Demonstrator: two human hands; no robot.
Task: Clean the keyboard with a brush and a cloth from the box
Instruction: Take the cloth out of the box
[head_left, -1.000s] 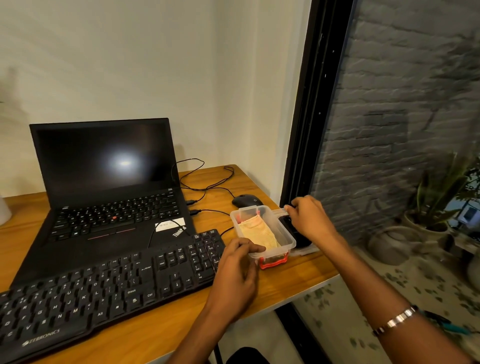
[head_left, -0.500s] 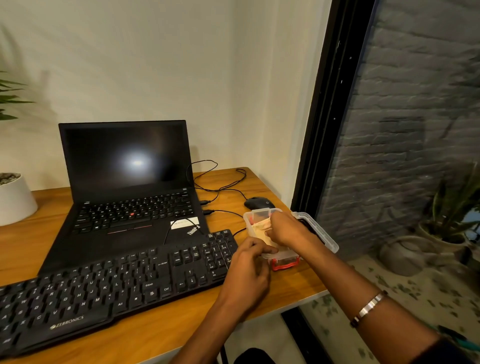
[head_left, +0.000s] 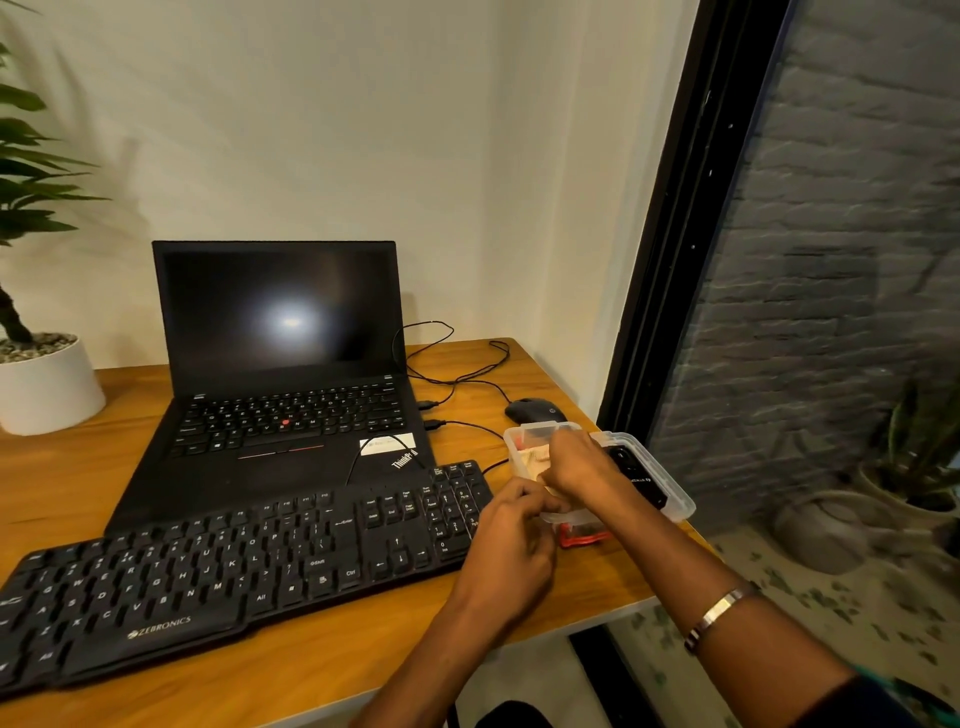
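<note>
The black Zebronics keyboard (head_left: 234, 561) lies along the front of the wooden table (head_left: 311, 670). At its right end stands a small clear plastic box (head_left: 519, 434) with a red clip (head_left: 582, 538) on its near end. A pale cloth (head_left: 531, 457) shows inside it. My left hand (head_left: 511, 525) grips the box's near left corner. My right hand (head_left: 576, 462) is down inside the box, fingers curled on the cloth. No brush is visible; my hands hide most of the box's inside.
The clear lid (head_left: 670, 493) lies right of the box over a black object, at the table's right edge. A black mouse (head_left: 532, 410), cables (head_left: 452, 374), an open laptop (head_left: 280, 364) and a white plant pot (head_left: 47, 384) stand behind. A dark window frame (head_left: 670, 234) rises right.
My right hand left the lid at the right and went into the box onto the cloth. My left hand stayed at the box's near corner. The camera turned left.
</note>
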